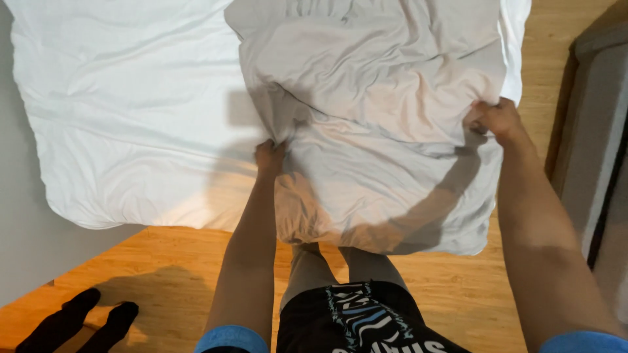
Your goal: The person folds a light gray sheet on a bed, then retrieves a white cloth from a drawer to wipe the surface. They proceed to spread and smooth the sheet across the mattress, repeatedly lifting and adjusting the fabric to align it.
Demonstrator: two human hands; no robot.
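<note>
A rumpled white cloth duvet (pixel 373 124) lies over the right part of a white-sheeted bed (pixel 131 117), its lower edge hanging past the mattress end toward the person's legs; the bed stands on a warm orange wooden plank floor (pixel 163 268), with a pale grey wall (pixel 19 248) on the left and a grey upholstered piece of furniture (pixel 598 131) on the right; the left hand (pixel 269 155) is clenched on a fold of the duvet near its middle; the right hand (pixel 497 119) grips the duvet's right edge; a dark shadow (pixel 78 323) falls on the floor at lower left.
</note>
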